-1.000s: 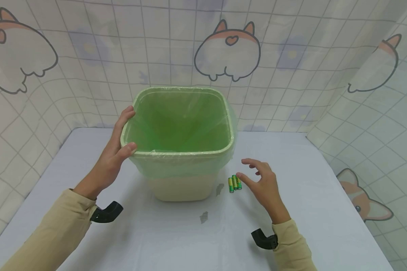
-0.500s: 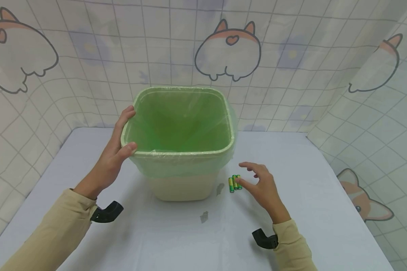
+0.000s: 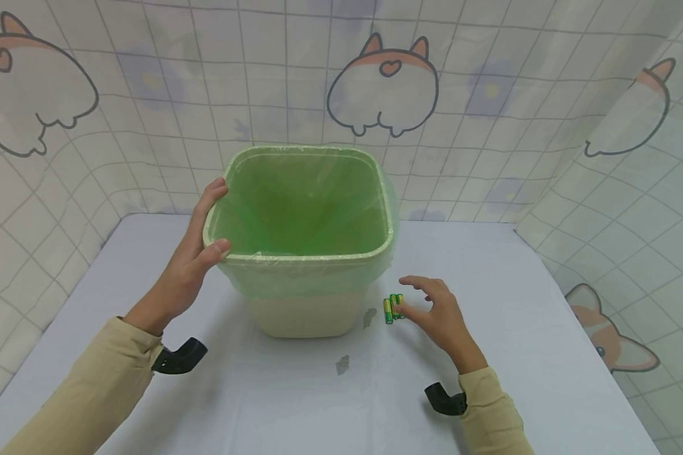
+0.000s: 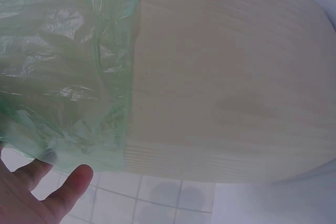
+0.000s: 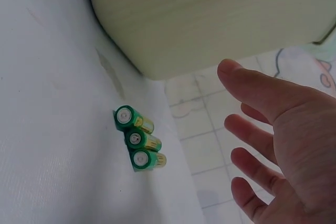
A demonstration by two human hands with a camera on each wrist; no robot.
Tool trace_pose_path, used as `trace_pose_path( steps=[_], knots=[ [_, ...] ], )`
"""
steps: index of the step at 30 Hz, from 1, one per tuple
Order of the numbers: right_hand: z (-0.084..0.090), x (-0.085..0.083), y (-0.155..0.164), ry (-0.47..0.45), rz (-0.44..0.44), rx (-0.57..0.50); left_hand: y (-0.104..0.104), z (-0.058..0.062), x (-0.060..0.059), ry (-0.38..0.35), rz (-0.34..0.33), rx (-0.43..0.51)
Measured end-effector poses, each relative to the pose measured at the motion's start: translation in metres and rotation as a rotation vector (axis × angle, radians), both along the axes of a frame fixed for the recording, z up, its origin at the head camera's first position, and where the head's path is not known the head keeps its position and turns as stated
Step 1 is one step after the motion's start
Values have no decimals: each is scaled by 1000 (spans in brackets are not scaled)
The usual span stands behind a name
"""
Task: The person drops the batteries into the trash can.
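A cream trash can (image 3: 307, 316) stands on the table, lined with a green plastic bag (image 3: 313, 278) folded over its rim. My left hand (image 3: 176, 272) grips the can's left rim, thumb at the front corner and fingers along the side. In the left wrist view, the fingers (image 4: 68, 190) lie by the bag's edge. Three green and yellow batteries (image 5: 139, 140) lie side by side on the table, right of the can. My right hand (image 3: 441, 319) hovers over them, thumb and fingers spread apart, holding nothing. Its thumb partly covers the batteries in the head view.
The white table (image 3: 284, 404) has two grey marks, one of them a grey patch (image 3: 343, 364) in front of the can. Behind and beside it hangs a tiled-pattern curtain (image 3: 296, 82) with cartoon corgis. A black wrist mount (image 3: 445, 399) sits on each sleeve.
My right hand has lowered slightly and moved a little left over the batteries. The left hand and the trash can have stayed in place.
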State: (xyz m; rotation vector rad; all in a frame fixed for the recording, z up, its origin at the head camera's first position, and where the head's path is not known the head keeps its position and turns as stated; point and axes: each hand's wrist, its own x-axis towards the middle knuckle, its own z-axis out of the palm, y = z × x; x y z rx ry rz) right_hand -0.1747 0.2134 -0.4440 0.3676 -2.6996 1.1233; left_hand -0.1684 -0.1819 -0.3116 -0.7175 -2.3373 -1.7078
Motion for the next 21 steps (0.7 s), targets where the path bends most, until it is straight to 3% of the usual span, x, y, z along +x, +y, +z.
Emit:
trace_pose_path(
  steps=[8, 21],
  knots=[
    [-6, -2, 1, -56, 20, 14, 0, 0, 0, -1, 1, -4],
    [-15, -7, 2, -59, 57, 63, 0, 0, 0, 0, 0, -5]
  ],
)
